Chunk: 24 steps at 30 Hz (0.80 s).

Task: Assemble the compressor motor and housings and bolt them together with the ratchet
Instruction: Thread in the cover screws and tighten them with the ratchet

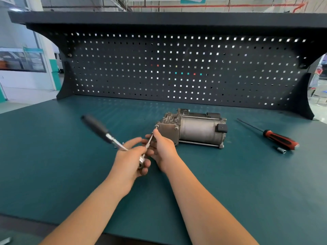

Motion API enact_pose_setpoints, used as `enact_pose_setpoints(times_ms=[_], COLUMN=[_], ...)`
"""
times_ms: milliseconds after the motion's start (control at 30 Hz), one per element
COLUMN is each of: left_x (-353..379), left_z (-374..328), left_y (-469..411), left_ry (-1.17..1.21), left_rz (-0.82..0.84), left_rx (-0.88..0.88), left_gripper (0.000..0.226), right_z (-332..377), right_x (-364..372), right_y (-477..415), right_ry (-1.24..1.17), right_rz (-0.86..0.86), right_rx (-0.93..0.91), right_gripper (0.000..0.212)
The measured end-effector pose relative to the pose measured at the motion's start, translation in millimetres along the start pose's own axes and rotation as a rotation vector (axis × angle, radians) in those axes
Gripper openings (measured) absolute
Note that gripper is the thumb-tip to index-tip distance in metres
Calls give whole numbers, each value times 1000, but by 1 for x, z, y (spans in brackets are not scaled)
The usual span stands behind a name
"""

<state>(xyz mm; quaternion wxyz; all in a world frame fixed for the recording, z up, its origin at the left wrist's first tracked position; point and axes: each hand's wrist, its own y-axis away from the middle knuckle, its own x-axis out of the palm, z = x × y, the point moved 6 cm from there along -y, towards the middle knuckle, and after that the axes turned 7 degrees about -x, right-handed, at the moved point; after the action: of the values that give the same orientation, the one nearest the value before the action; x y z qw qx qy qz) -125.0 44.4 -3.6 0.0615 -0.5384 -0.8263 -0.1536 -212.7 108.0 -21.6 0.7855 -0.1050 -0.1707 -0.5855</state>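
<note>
Both hands held the ratchet, left hand curled round its head, right hand pinching its extension at a corner bolt of the compressor, which lay on the bench, looking heavy and rigid, best steadied by its housing.

The compressor, a worn grey metal cylinder with a ribbed block housing at its 9 o'clock end, lies on its side mid-bench, its axis running 9 to 3. Bolt heads sit in the end plate's upper corners. At its 8 o'clock the left hand grips the ratchet, its blurred black handle pointing to 10 o'clock. The right hand pinches its thin extension bar, which slants up toward the left corner bolt.
</note>
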Motion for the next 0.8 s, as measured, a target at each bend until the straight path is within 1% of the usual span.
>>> enact_pose_setpoints(times_ms=[67,100,133,167,200,233,267,300,333,367,400,433,467,500,533,567,600,633,667,733,800], left_x=[7,12,16,17,20,25,27,28,28,26,22,20,20,18,18,17,15,14,13,9,7], left_z=[-8,-10,-9,-8,-7,-8,-9,-11,-15,-17,-19,-19,-18,-15,-9,-3,2,5,8,10,12], left_y=[5,7,7,6,7,11,13,13,9,4,-1,-3,-3,-1,2,3,3,4,4,5,6], left_ry=[-484,-708,-972,-1266,-1557,-1752,-1854,-1906,-1904,-1854,-1737,-1534,-1251,-898,-543,-224,43,255,425,678,805], left_rz=[24,38,23,-44,-128,-185,-203,-195,-187,-156,-101,7,119,198,240,232,204,170,150,116,98], left_rx=[235,320,368,413,499,580,608,614,631,650,619,512,390,255,119,-7,-108,-187,-249,-335,-362], left_gripper=[33,35,40,52,65,75,77,75,71,70,69,64,53,38,27,20,11,9,17,29,32], right_z=[-2,-3,-3,-4,-4,-4,-4,-5,-5,-5,-5,-6,-5,-5,-5,-6,-7,-9,-9,-9,-5], right_x=[-2,-4,-3,-4,-5,-7,-8,-8,-8,-7,-7,-7,-7,-8,-9,-10,-11,-12,-13,-14,-12], right_y=[1,1,2,2,1,0,0,0,0,1,2,1,1,0,0,0,1,1,0,-1,-1], right_ry=[-30,-68,-121,-155,-173,-185,-221,-244,-254,-237,-225,-227,-252,-268,-288,-294,-300,-297,-296,-291,-262], right_rz=[-37,-50,-48,-44,-51,-74,-92,-102,-96,-90,-76,-72,-70,-80,-87,-103,-118,-129,-130,-112,-69], right_rx=[10,31,54,72,78,79,80,81,82,90,105,120,132,131,126,132,144,151,142,111,82], right_gripper=[32,31,30,29,28,28,28,28,28,29,29,31,33,35,36,37,38,38,39,40,37])
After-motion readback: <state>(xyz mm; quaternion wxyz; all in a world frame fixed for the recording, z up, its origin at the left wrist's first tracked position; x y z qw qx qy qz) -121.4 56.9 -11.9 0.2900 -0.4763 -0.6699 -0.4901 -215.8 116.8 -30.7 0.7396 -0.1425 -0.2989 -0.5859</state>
